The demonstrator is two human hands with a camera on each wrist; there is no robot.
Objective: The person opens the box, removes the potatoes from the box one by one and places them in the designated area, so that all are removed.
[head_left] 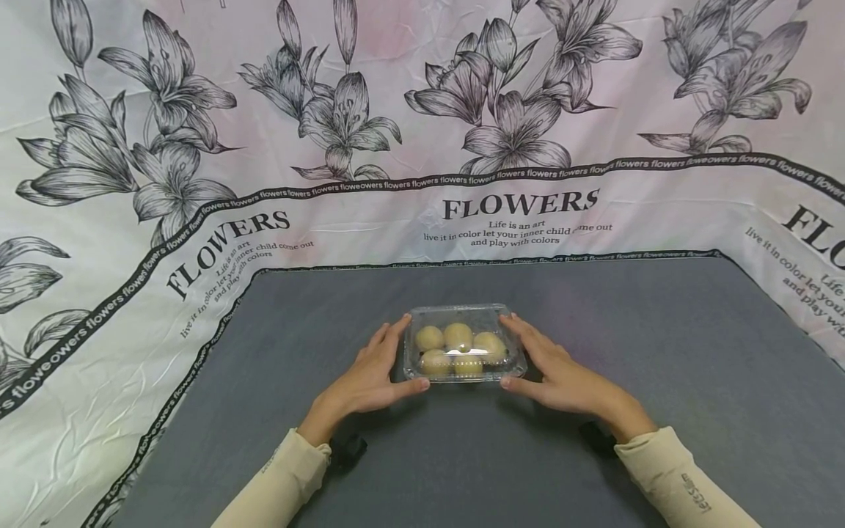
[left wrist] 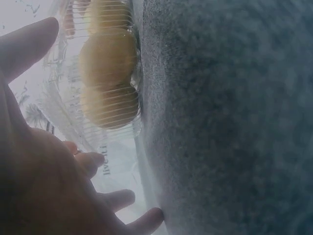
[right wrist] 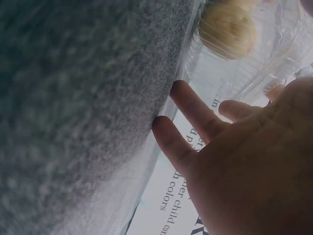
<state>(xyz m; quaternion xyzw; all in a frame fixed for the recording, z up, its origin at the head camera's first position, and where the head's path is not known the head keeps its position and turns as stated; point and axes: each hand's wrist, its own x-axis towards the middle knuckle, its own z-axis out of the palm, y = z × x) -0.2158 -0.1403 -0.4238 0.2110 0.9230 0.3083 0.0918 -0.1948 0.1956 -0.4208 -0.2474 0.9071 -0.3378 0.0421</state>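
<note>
Head view shows a clear plastic box (head_left: 455,312) on a grey surface (head_left: 660,352), closer to the far edge than to the bottom of the picture and roughly midway between the left and right edges. At least five round, pale yellow pieces of fruit (head_left: 458,337) show through its lid, with a bright reflection across them.

The left hand (head_left: 370,374) is at the box's left end and the right hand (head_left: 561,374) at its right end. Each has its index fingertip by a far corner of the box and its thumb by the near side. The fingers of both hands are mostly straight and spread, framing the box rather than curling round it; how firmly they touch it, I cannot tell. Both wrist views show the lower fingertips close to the surface.

Cream sleeves (head_left: 680,477) cover the forearms, and a dark object (head_left: 348,451) sits under the left wrist. Beyond the surface's far edge is a white cloth (head_left: 370,227) printed with lilies and "FLOWERS".
</note>
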